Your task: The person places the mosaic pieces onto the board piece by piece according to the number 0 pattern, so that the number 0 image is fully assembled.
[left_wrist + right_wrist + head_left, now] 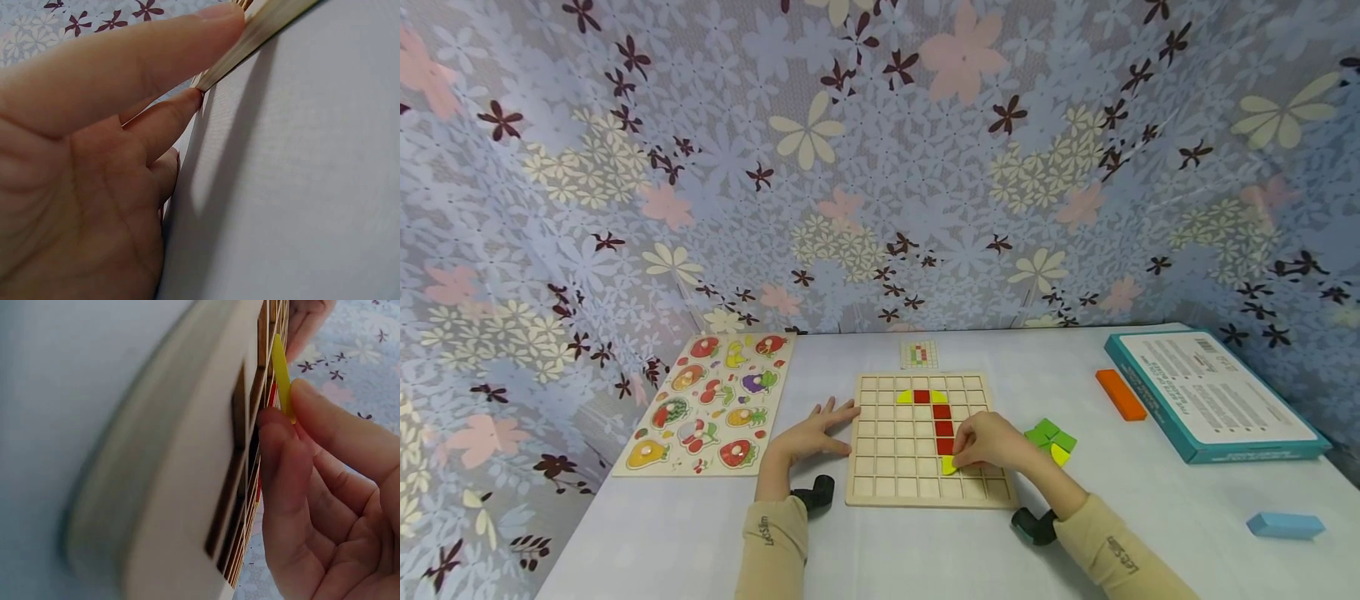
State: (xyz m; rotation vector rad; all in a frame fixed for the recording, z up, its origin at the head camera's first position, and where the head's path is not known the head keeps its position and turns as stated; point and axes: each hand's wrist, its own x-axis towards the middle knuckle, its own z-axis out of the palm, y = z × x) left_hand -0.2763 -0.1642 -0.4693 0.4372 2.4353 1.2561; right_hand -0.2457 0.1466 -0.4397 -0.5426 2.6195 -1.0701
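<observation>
A wooden grid board [887, 450] lies on the table before me. Two yellow rounded tiles and several red square tiles [943, 428] sit in its cells, forming a hook. My right hand [992, 442] pinches another yellow tile [948, 466] between thumb and fingers, just below the lowest red tile. In the right wrist view this yellow tile [283, 378] stands tilted against the grid at the fingertips. My left hand [811, 435] is spread at the board's left side. The left wrist view has its thumb and a fingertip right at the board's edge [250, 50].
A small pattern card [919, 354] lies behind the board. To the left is a fruit puzzle [700, 408]. Green tiles [1050, 433] with a yellow one lie right of the board. Farther right are an orange block [1121, 395], a teal box [1217, 400] and a blue block [1286, 525].
</observation>
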